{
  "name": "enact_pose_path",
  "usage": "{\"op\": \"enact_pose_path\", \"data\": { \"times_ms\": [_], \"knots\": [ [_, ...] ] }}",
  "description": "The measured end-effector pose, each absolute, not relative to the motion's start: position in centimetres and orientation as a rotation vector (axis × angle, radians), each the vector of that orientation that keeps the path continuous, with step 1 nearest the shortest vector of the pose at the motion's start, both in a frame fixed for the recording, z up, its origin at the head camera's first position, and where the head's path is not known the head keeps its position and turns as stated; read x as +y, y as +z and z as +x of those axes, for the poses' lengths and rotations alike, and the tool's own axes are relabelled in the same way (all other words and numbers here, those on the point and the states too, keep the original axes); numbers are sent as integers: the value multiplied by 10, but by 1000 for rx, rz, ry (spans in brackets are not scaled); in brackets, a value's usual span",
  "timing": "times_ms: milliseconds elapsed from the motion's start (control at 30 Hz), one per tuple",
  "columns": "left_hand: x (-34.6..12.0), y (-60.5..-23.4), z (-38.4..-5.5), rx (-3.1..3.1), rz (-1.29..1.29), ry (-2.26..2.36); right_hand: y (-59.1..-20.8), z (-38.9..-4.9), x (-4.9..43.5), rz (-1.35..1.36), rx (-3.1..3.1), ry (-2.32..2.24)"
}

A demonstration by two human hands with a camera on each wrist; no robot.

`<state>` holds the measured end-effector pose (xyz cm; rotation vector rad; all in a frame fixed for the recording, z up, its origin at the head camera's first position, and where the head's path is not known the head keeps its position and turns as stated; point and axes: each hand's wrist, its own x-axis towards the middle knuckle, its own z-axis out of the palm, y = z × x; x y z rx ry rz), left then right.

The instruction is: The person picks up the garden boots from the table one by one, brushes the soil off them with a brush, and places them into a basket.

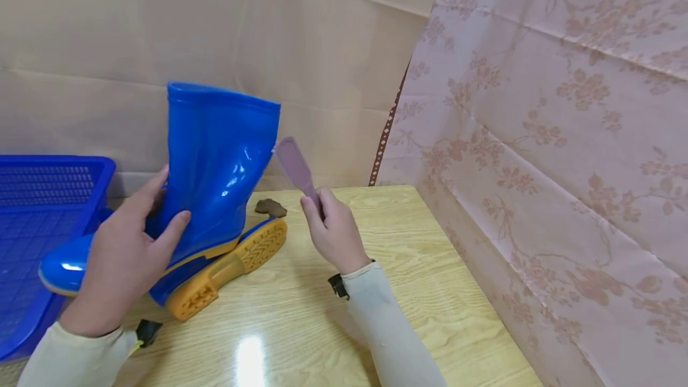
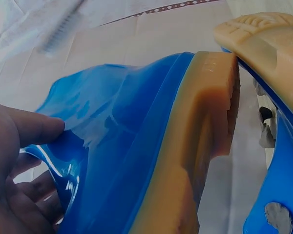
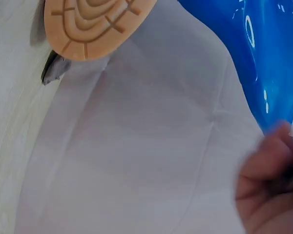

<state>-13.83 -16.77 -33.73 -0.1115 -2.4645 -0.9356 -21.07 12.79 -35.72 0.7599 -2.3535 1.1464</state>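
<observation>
I assess the boot as light, pliant, slick, best held near the ankle, where the left hand grips; the right hand grips the brush.

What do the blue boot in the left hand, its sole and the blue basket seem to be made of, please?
Blue boot: rubber or PVC, I can't tell which; glossy, with sharp highlights.
Sole: probably rubber or a similar plastic; duller, with a thick, moulded-looking shape.
Blue basket: most likely plastic, with a slight sheen and a regular lattice in its wall.
</observation>
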Motion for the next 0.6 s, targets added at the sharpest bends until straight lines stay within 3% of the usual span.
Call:
{"op": "enact_pose_path", "data": {
  "times_ms": [167,600],
  "knots": [
    [-168,-336,-137,-2469,-135,-941,-358,-214,128,839,-2055,1138],
    [-172,-336,-139,-2542,-55,-945,-366,-218,129,793,-2003,1129]
  ]
}}
